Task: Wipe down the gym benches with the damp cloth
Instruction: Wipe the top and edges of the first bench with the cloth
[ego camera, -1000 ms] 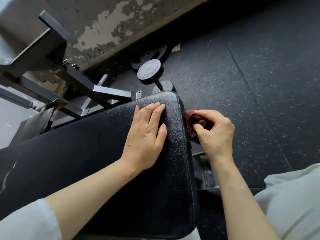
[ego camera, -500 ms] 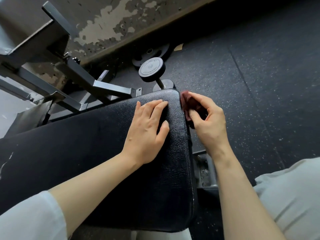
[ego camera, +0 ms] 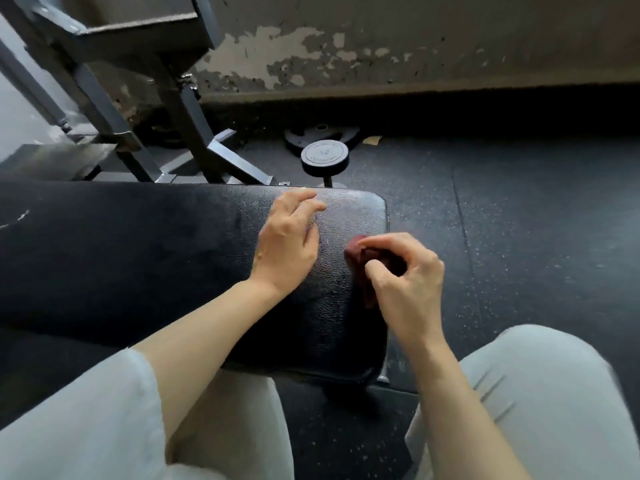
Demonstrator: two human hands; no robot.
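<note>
A black padded gym bench (ego camera: pixel 138 251) runs from the left edge to the middle of the head view. Its right end shows a wet sheen. My right hand (ego camera: pixel 405 285) grips a bunched dark red cloth (ego camera: pixel 360 258) on the top of the pad near that right end. My left hand (ego camera: pixel 287 237) rests on the pad just left of the cloth, fingers relaxed and slightly spread, holding nothing. Part of the cloth is hidden under my right fingers.
A grey steel rack frame (ego camera: pixel 145 109) stands behind the bench at the upper left. A dumbbell (ego camera: pixel 324 157) and a flat weight plate (ego camera: pixel 322 133) lie on the black rubber floor by the peeling wall. My light trouser legs (ego camera: pixel 540 403) fill the bottom.
The view has swung to the right. My right hand has brought the cloth from the side edge of the pad's end up onto its top surface. My left hand's fingers have loosened and spread.
</note>
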